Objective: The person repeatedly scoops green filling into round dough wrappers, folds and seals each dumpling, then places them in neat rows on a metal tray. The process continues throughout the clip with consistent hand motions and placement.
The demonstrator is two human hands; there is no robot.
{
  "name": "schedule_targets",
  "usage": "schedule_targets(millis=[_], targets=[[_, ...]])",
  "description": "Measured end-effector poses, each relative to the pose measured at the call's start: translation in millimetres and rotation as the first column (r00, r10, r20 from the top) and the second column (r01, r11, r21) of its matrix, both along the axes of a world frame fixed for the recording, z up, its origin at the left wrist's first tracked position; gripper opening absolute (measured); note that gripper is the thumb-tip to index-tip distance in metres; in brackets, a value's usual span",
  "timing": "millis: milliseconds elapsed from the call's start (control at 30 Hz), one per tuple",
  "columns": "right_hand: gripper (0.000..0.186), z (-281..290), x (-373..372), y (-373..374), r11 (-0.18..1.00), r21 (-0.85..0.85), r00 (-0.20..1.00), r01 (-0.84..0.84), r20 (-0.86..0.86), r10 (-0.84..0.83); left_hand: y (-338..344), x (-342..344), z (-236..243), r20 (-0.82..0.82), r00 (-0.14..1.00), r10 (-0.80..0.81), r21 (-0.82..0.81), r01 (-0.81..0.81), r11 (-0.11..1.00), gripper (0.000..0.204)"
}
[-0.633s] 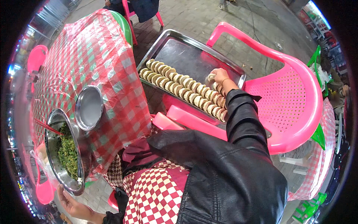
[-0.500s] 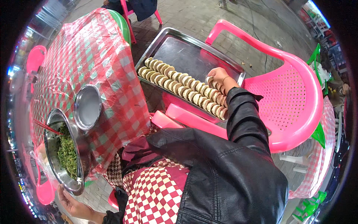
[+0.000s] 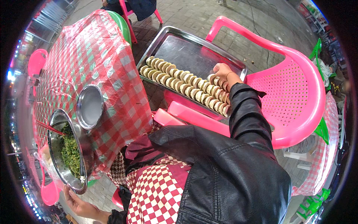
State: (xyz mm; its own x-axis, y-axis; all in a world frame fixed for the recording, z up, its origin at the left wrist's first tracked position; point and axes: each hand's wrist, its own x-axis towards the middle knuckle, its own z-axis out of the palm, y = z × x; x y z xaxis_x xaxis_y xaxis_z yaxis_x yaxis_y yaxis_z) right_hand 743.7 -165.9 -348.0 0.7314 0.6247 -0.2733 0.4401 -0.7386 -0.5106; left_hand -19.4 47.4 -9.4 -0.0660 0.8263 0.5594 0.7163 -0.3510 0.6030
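A shallow metal tray [image 3: 186, 44] holds rows of pale, round dumpling-like pieces [image 3: 182, 84] standing on edge. Above the right end of the shortest row is my right hand [image 3: 225, 74], its fingers curled together with nothing visible in them. The last piece of that row [image 3: 212, 78] stands just below my fingertips. At the lower left, my left hand [image 3: 82, 206] is open, palm up, fingers loosely bent beside the rim of a steel bowl [image 3: 84, 175]. Inside the bowl lies a chopped green filling [image 3: 71, 153], with red chopsticks [image 3: 48, 127] leaning over the rim.
The tray rests on a pink plastic armchair [image 3: 287, 89]. To the left, a table with a red checked plastic cover [image 3: 115, 74] carries the bowl and a round metal dish [image 3: 90, 106]. A seated person [image 3: 143, 7] is beyond it. Another checked table [image 3: 322, 149] stands at the right.
My right hand has lifted slightly from the row's end, leaving a pale piece standing there. My left hand stays near the bowl. The whole view has shifted a little.
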Motion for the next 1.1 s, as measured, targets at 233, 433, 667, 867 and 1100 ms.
schedule_targets(millis=[233,433,667,867,1100], targets=[[0.031,2,-12,4,0.998,0.055,0.993,-0.020,-0.117,0.026,0,-1,-6,0.043,0.998,-0.036,-0.013,0.037,0.999,0.027],[0.030,11,-17,7,0.999,0.034,0.993,0.005,-0.122,-0.001,-1,1,-6,0.046,0.999,-0.026,-0.014,0.027,1.000,0.027],[0.029,16,-15,5,0.997,-0.017,0.994,-0.072,-0.084,0.070,-3,1,-7,0.055,0.998,-0.039,-0.001,0.039,0.999,0.027],[0.021,6,16,-10,0.979,-0.202,0.995,-0.043,0.085,0.061,-1,-5,-10,0.053,0.998,-0.046,0.015,0.045,0.999,0.027],[0.023,3,9,-19,0.957,-0.290,0.999,-0.015,0.029,0.025,-2,-5,-10,0.007,1.000,-0.018,0.004,0.018,1.000,0.027]])
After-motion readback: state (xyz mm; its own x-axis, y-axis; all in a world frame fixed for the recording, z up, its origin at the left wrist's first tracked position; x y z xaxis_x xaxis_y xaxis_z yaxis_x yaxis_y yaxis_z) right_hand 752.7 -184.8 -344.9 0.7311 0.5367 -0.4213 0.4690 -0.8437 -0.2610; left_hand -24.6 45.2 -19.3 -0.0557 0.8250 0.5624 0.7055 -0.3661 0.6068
